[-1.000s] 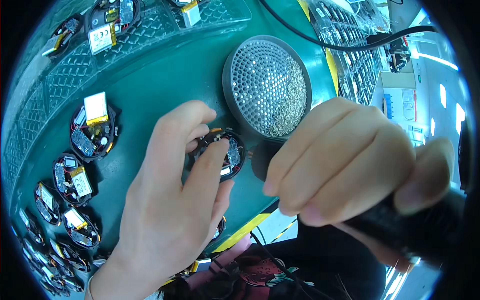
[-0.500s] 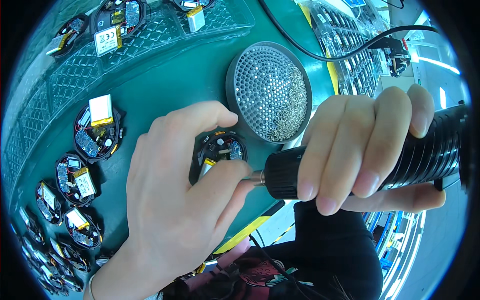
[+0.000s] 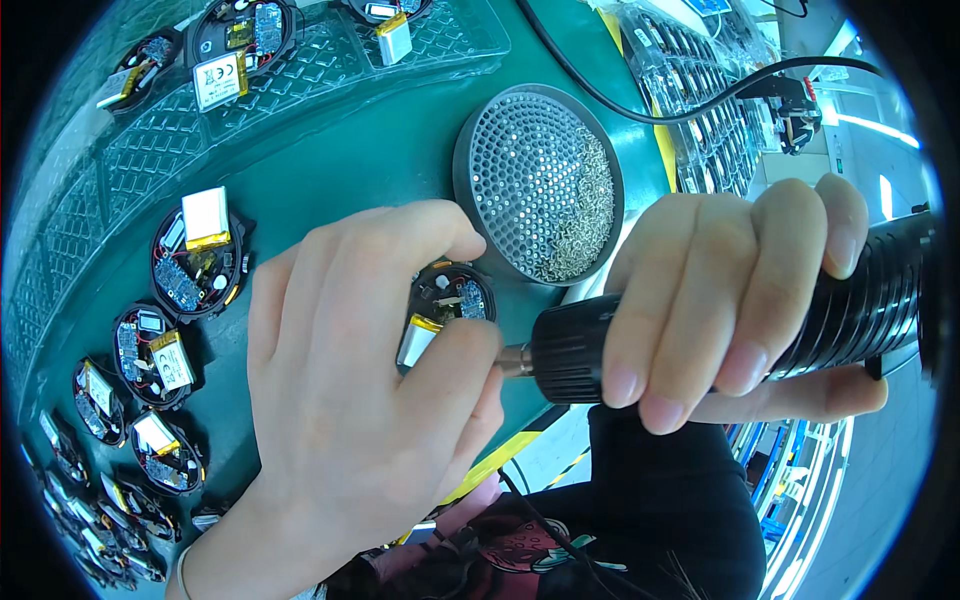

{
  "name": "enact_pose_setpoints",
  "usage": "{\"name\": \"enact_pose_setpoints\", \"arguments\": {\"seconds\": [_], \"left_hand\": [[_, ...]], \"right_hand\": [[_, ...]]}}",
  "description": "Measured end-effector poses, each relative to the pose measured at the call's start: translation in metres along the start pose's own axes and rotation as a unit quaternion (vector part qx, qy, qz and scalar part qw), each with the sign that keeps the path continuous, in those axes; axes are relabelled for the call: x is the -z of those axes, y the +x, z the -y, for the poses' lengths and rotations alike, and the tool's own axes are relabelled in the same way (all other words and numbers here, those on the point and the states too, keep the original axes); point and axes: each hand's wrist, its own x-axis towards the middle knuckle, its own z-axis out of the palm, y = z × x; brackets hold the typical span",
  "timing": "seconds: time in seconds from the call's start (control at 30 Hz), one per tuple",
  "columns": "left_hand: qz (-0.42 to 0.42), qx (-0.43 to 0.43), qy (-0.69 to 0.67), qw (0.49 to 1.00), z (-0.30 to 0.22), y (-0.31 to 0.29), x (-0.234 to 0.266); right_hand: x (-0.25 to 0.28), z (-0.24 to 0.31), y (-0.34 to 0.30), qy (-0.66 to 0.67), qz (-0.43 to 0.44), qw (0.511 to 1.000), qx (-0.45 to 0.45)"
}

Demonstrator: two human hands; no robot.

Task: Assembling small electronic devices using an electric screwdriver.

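Two bare hands meet in the head view over an open round unit (image 3: 467,290), which lies just left of the centre on the green tabletop (image 3: 330,160), partly hidden by the left hand (image 3: 350,340). The right hand (image 3: 720,290) has its fingers wrapped firmly round a black driver-like tool (image 3: 565,355), at four o'clock from the unit; its metal tip (image 3: 517,360) points towards nine o'clock. The left index finger and thumb come close together at that tip; whether they pinch a small part there, I cannot tell. The step in hand seems to be readying or guiding the tip beside the unit; the next move likely calls for a steady tool, brought into line with the unit. As for materials, the tool is matt and cylindrical, with ribs along its body, and the unit has a dark rim, a blue circuit board and a silvery pouch cell (image 3: 417,342) with a yellow edge. At one o'clock from it stands a grey dish (image 3: 463,200) with a dimpled floor, shiny metal bits (image 3: 583,225) heaped towards its three o'clock side. Similar units (image 3: 180,285) lie from ten to eight o'clock; a clear, embossed plastic tray (image 3: 150,150) curves past at eleven.
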Motion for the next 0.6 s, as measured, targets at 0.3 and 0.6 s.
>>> {"name": "enact_pose_setpoints", "arguments": {"seconds": [0.3, 0.6], "left_hand": [[-0.017, -0.01, 0.005, 1.0, -0.005, 0.006, -0.003], [0.006, -0.015, 0.013, 1.0, 0.003, 0.001, 0.006]], "right_hand": [[0.015, 0.035, 0.013, -0.02, -0.051, 0.998, -0.038], [0.01, 0.015, 0.011, -0.004, -0.002, 1.0, -0.009]]}}
